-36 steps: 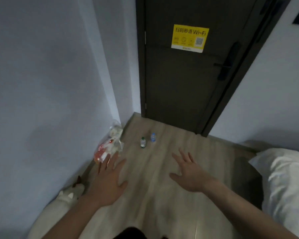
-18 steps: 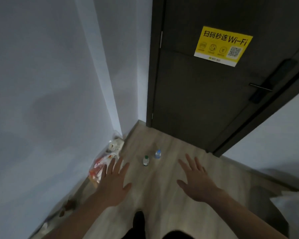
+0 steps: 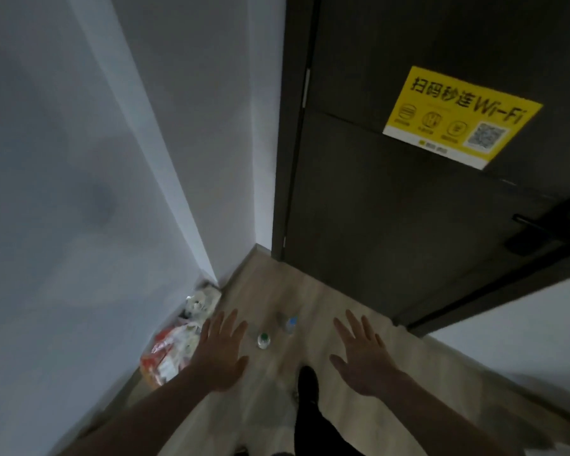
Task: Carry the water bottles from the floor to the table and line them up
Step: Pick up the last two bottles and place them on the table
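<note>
So far: nothing is carried, we judge; no table in view.
Bottles: green-cap bottle (image 3: 263, 340) and blue-cap bottle (image 3: 290, 325) stand upright on the floor (image 3: 313, 304), between our hands.
Left hand (image 3: 218, 355): fingers spread, holding nothing.
Right hand (image 3: 364, 355): the same.
Bag (image 3: 173, 348): by the wall, contents unclear.

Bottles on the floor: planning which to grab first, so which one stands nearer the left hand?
The green-capped bottle, just right of the left hand; the blue-capped bottle stands farther back toward the door.
</note>
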`<move>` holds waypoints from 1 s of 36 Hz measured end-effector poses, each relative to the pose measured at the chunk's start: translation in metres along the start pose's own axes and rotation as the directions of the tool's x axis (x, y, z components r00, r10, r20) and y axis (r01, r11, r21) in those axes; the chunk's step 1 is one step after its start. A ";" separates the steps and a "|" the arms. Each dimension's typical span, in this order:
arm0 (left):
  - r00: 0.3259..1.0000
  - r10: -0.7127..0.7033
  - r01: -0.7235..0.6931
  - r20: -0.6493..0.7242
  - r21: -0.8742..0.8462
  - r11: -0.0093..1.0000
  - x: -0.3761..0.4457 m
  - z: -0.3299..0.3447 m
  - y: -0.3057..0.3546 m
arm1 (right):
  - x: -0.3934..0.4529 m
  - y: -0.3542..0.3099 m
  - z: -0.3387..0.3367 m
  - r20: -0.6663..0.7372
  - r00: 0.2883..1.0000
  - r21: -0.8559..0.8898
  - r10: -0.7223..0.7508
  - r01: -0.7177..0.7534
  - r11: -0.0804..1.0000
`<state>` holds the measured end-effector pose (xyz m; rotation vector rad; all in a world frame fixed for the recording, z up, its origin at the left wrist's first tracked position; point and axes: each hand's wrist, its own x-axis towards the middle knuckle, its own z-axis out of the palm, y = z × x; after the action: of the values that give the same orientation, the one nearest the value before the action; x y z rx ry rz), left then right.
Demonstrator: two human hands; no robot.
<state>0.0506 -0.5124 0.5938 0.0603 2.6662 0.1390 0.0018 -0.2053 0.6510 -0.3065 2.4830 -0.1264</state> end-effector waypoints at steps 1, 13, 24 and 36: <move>0.999 -0.028 0.028 0.021 0.002 1.000 0.009 0.000 0.001 | 0.015 0.006 -0.004 0.013 1.000 -0.015 -0.011 0.011 1.000; 0.958 -0.161 0.183 0.238 -0.075 0.980 0.132 0.031 0.006 | 0.205 0.028 0.014 0.230 0.965 -0.079 -0.128 0.149 0.986; 0.900 -0.114 0.194 0.420 -0.153 0.969 0.295 0.176 -0.013 | 0.372 0.031 0.155 0.328 0.940 0.039 -0.093 0.085 0.996; 0.860 -0.087 0.180 0.503 -0.140 0.974 0.411 0.358 -0.024 | 0.535 0.059 0.348 0.312 0.950 0.017 -0.005 0.000 1.000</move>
<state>-0.1521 -0.4774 0.0887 -0.1340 2.1230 0.2817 -0.2162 -0.2877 0.0542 -0.2976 2.1662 -0.0924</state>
